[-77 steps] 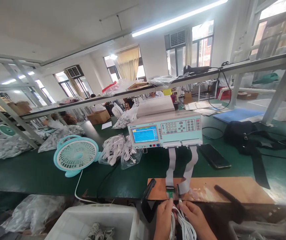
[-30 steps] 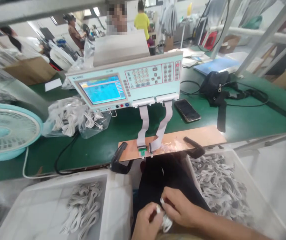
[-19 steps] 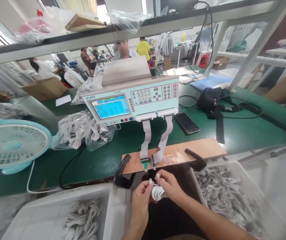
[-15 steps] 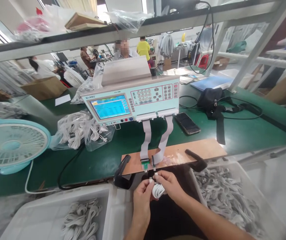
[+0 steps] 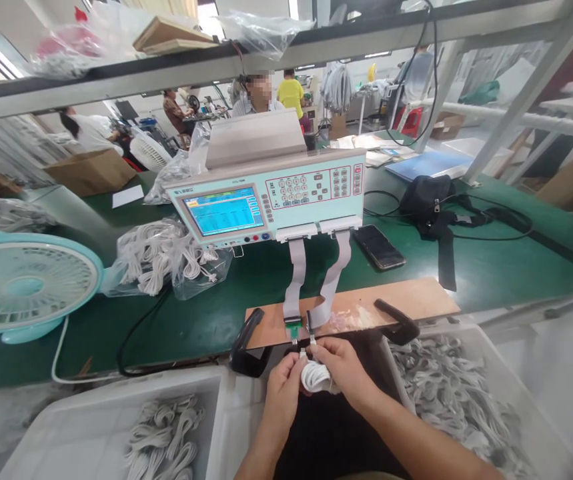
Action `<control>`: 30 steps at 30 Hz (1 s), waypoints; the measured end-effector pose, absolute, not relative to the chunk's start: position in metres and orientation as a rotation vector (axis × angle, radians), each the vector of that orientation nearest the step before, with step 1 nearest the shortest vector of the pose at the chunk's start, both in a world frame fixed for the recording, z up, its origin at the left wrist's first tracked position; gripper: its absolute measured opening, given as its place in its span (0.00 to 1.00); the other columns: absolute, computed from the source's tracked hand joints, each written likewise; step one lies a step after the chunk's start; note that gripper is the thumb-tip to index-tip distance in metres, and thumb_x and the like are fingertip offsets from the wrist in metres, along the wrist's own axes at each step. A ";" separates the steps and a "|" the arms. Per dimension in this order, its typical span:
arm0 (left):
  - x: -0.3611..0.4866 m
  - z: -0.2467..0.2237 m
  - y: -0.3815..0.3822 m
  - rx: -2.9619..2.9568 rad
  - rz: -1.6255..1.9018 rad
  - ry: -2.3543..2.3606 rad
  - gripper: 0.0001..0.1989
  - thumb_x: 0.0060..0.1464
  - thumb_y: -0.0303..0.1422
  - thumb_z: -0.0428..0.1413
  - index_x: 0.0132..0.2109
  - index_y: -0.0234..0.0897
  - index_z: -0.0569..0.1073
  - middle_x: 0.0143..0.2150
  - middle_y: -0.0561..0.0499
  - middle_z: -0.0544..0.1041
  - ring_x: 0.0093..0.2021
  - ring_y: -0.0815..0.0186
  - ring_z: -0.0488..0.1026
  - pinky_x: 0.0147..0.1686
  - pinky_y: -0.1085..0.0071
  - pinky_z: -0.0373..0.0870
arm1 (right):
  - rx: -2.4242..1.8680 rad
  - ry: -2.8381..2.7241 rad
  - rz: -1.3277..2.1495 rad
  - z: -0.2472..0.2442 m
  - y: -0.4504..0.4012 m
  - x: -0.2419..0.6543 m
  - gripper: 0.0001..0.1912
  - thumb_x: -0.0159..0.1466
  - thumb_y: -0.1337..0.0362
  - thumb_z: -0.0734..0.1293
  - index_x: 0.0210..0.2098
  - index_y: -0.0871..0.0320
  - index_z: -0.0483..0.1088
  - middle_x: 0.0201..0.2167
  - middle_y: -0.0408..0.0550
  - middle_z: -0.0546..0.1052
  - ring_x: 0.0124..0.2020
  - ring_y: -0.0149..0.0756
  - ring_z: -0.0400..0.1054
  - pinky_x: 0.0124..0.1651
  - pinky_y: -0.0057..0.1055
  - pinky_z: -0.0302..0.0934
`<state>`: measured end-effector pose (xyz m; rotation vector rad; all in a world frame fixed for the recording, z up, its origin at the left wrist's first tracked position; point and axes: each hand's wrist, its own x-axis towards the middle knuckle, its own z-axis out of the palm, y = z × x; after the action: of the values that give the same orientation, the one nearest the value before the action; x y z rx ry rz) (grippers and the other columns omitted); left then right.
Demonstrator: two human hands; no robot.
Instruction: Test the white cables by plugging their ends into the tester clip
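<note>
A coiled white cable [image 5: 315,377] hangs between my two hands just in front of the wooden board [image 5: 351,313]. My left hand [image 5: 285,381] pinches one plug of the cable, a little short of the socket on the small green circuit board [image 5: 293,331]. With its fingers closed, my right hand [image 5: 342,365] holds the other plug [image 5: 313,341] up against the right-hand socket; whether it is fully seated I cannot tell. Two grey ribbon cables [image 5: 295,280] run from these sockets up to a bench tester [image 5: 271,193] with a lit blue screen.
Black clamps [image 5: 249,343] grip the board at the table edge. A white bin [image 5: 216,427] of coiled cables stands left, another bin [image 5: 511,400] right. On the green table are a fan [image 5: 26,287], bagged cables [image 5: 153,257], a phone [image 5: 379,246] and a black bag [image 5: 423,203]. People sit beyond.
My right hand has moved its plug forward to the right-hand socket. My left hand has risen slightly with its plug, and the view has shifted a little.
</note>
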<state>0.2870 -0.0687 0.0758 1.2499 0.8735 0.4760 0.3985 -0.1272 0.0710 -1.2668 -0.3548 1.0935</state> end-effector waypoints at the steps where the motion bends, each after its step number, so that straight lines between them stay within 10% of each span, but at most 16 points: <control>1: 0.287 0.076 -0.068 1.237 0.498 0.871 0.16 0.50 0.43 0.56 0.27 0.33 0.72 0.20 0.56 0.66 0.23 0.72 0.62 0.24 0.78 0.60 | -1.254 -0.323 1.102 0.071 -0.126 0.398 0.18 0.48 0.52 0.72 0.20 0.63 0.69 0.14 0.41 0.68 0.16 0.26 0.59 0.20 0.24 0.52; 30: 0.302 0.061 -0.077 0.860 0.853 0.960 0.12 0.45 0.37 0.61 0.32 0.31 0.76 0.27 0.52 0.74 0.28 0.70 0.67 0.29 0.76 0.64 | -1.225 -0.264 1.113 0.068 -0.126 0.396 0.20 0.47 0.50 0.72 0.25 0.63 0.74 0.19 0.43 0.70 0.21 0.27 0.58 0.27 0.25 0.52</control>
<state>0.3016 -0.0773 0.0610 0.8602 0.9601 0.8535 0.3964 -0.1257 0.0677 -1.2248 -0.2636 1.1126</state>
